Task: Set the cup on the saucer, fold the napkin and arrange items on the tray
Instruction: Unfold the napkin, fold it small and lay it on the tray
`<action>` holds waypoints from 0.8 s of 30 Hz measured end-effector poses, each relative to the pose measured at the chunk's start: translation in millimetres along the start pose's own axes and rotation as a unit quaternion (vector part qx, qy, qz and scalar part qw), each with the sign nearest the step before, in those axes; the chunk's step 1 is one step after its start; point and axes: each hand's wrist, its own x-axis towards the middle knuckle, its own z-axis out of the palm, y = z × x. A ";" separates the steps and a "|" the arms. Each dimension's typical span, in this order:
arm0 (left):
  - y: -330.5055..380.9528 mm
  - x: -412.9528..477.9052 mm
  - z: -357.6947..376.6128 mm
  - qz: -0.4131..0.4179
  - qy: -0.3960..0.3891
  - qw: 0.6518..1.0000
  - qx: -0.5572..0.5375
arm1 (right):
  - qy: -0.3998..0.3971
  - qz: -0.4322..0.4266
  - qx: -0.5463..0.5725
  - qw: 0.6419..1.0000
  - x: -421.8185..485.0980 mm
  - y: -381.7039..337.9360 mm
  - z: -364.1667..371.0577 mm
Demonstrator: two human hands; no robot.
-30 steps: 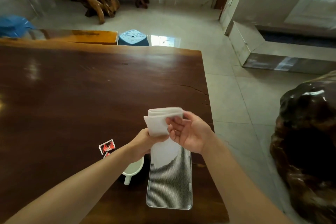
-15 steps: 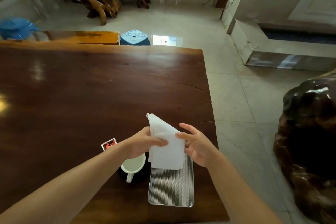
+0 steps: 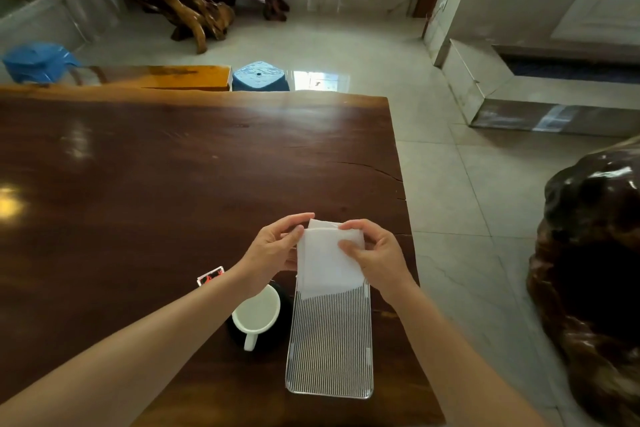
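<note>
Table (image 3: 145,184): a dark wooden slab is seen filling most of the view; everything for the task is gathered at its near right corner, presumably so that it all stays within easy reach.

Tray (image 3: 329,350): a clear ribbed rectangle is laid lengthwise close to the right edge of the table. Its near part is bare; its far end is hidden behind the hanging paper. It is judged to be left free as the landing place for the finished items.

Napkin (image 3: 325,260): a white folded sheet is held up above the far end of the tray, its lower edge hanging over the ribs; contact with the tray cannot be told. A second layer shows at the top edge, so a fold is judged to be under way.

Left hand (image 3: 273,250): the fingers are pinched on the napkin's upper left edge, seemingly to keep the layers aligned.

Right hand (image 3: 374,253): the thumb and fingers are closed on the upper right corner, with the thumb pressed on the front face, probably to set the crease.

Cup (image 3: 256,314): a white cup is seen standing just left of the tray on a dark saucer (image 3: 285,308), handle toward the person, so that step is judged done.

Packet (image 3: 210,277): a small red and white sachet lies on the table beyond the cup, partly hidden by the left forearm and not yet arranged.
</note>
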 end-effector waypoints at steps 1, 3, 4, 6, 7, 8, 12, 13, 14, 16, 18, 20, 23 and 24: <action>2.4 -1.1 0.6 -0.003 -0.004 1.000 -0.009 | 0.007 -0.017 -0.025 1.000 0.8 -1.1 -0.4; 7.3 -2.8 1.6 0.000 -0.019 1.000 -0.017 | 0.017 -0.056 -0.075 0.995 2.2 -5.6 -2.3; 10.0 -3.4 2.3 0.001 -0.027 0.999 -0.017 | 0.017 -0.073 -0.095 0.993 2.9 -8.8 -3.7; 17.1 -3.9 3.7 -0.001 -0.028 1.000 0.000 | -0.002 -0.097 -0.111 0.989 4.2 -16.4 -7.0; 20.8 -2.8 4.2 -0.001 -0.020 1.000 0.014 | -0.023 -0.106 -0.108 0.988 4.8 -20.2 -8.6; 23.9 -1.2 4.0 -0.002 -0.011 1.000 0.023 | -0.045 -0.111 -0.103 0.987 5.0 -24.2 -10.4; 34.2 3.0 0.5 -0.007 -0.022 0.999 -0.027 | -0.106 -0.086 -0.024 0.990 2.7 -40.1 -22.9; 36.1 3.3 -1.2 -0.003 -0.027 0.999 -0.040 | -0.108 -0.073 0.001 0.991 1.7 -43.3 -26.5; 37.5 3.4 -2.9 0.002 -0.027 0.998 -0.051 | -0.105 -0.061 0.023 0.992 0.8 -45.7 -29.9; 38.7 4.2 -4.6 0.007 -0.024 0.998 -0.062 | -0.085 -0.039 0.045 0.995 -0.7 -48.1 -33.6; 38.9 4.3 -3.0 0.005 -0.026 0.998 -0.064 | -0.057 -0.033 0.039 0.997 -2.2 -48.5 -33.1; 38.7 4.2 0.2 0.002 -0.026 0.998 -0.063 | -0.037 -0.035 0.038 0.998 -4.3 -48.9 -30.2; 41.3 0.9 4.4 0.005 -0.029 0.998 -0.058 | -0.025 -0.035 0.027 0.999 -6.8 -48.7 -28.1; 42.3 -0.9 5.6 0.011 -0.037 0.998 -0.046 | -0.028 -0.039 0.004 0.999 -7.1 -48.3 -27.9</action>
